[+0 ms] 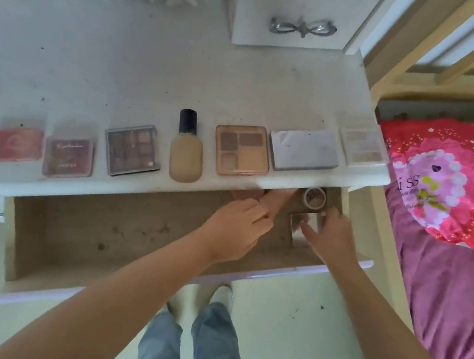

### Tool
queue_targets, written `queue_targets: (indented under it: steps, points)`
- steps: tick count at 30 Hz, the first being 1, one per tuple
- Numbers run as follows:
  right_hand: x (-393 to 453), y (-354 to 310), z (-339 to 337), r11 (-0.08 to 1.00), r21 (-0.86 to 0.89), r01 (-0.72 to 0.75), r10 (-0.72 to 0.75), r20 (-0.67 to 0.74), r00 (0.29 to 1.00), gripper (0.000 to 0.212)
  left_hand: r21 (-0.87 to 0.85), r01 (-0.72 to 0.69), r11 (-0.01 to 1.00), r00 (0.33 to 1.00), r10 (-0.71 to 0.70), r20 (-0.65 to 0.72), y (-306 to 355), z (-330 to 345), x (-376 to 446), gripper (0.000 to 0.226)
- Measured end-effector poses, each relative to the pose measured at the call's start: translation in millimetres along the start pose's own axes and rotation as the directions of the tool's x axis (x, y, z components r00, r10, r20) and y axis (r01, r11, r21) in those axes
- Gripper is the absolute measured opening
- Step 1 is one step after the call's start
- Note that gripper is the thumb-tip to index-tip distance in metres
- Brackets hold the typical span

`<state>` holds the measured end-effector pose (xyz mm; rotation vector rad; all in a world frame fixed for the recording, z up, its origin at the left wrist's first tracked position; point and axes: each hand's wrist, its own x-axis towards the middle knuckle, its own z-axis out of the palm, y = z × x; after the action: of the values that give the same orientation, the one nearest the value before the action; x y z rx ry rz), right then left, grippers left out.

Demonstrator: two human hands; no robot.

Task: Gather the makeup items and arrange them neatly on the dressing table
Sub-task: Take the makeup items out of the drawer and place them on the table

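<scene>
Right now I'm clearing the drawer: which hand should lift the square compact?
Right. The right hand already has its fingers on the compact in the drawer; the left hand sits beside it, busy with something else.

This is a bedroom in a home: a white dressing tabletop (153, 74) with a row of makeup palettes (132, 150), an open drawer (104, 236), and a wooden bed (413, 79) with a pink blanket (444, 287) beside it

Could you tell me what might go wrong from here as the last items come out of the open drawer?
The pale palette overhangs the dressing table's right edge, so adding items could push it off. The foundation bottle lies near the front edge above the drawer; a rising left hand or right hand might knock it in.
</scene>
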<state>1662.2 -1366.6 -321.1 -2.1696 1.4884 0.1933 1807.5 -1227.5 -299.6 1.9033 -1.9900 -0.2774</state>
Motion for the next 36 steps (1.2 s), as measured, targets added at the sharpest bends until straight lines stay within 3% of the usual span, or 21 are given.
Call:
queue_targets:
  steps: [1,3,6,9,12,18,23,26,29,33,36]
  points:
    - [1.1,-0.8,10.5,0.995,-0.080,-0.058,0.067,0.123,0.990,0.055,-0.030,0.093,0.995,0.990,-0.089,0.106,-0.8,7.2,-13.2,0.017]
    - [10.1,-7.4,23.7,0.970,-0.177,-0.165,0.209,0.270,0.940,0.080,0.028,0.304,0.952,0.903,-0.297,0.309,-5.2,20.1,-31.9,0.026]
    - [23.7,-18.9,37.1,0.945,-0.219,-0.244,0.301,0.285,0.910,0.099,0.093,0.457,0.884,0.786,-0.451,0.424,-11.3,34.7,-44.4,0.032]
    - [25.8,-22.0,47.2,0.949,-0.253,-0.188,0.237,0.181,0.955,0.095,0.106,0.525,0.844,0.749,-0.518,0.413,-10.5,43.3,-41.8,0.030]
    - [25.8,-19.9,48.1,0.956,-0.258,-0.138,0.184,0.166,0.969,0.097,0.115,0.576,0.809,0.727,-0.572,0.379,-11.2,49.9,-30.2,0.034]
    - [18.0,-14.8,36.0,0.973,-0.230,-0.009,0.043,0.141,0.989,0.095,0.074,0.725,0.685,0.660,-0.721,0.211,-11.8,69.0,8.7,0.070]
    - [7.9,-1.5,24.4,0.974,-0.207,0.095,-0.069,0.129,0.989,0.068,0.089,0.751,0.655,0.620,-0.745,0.247,-24.3,89.7,29.6,0.066]
    - [2.5,1.6,19.9,0.983,-0.154,0.098,-0.079,0.122,0.989,0.054,0.068,0.733,0.676,0.654,-0.729,0.202,-27.6,91.6,30.9,0.056]
    - [-2.8,4.0,16.9,0.987,-0.116,0.110,-0.096,0.122,0.988,0.054,0.116,0.710,0.695,0.665,-0.715,0.217,-16.1,89.0,20.2,0.041]
    - [-8.6,-0.1,4.6,0.985,-0.043,0.167,-0.161,0.113,0.980,0.050,0.098,0.719,0.688,0.605,-0.689,0.398,-7.4,71.3,6.9,0.061]
    - [-13.0,-7.8,-20.0,0.972,0.048,0.230,-0.231,0.018,0.973,0.045,-0.005,0.695,0.719,0.652,-0.628,0.425,4.8,41.2,5.4,0.061]
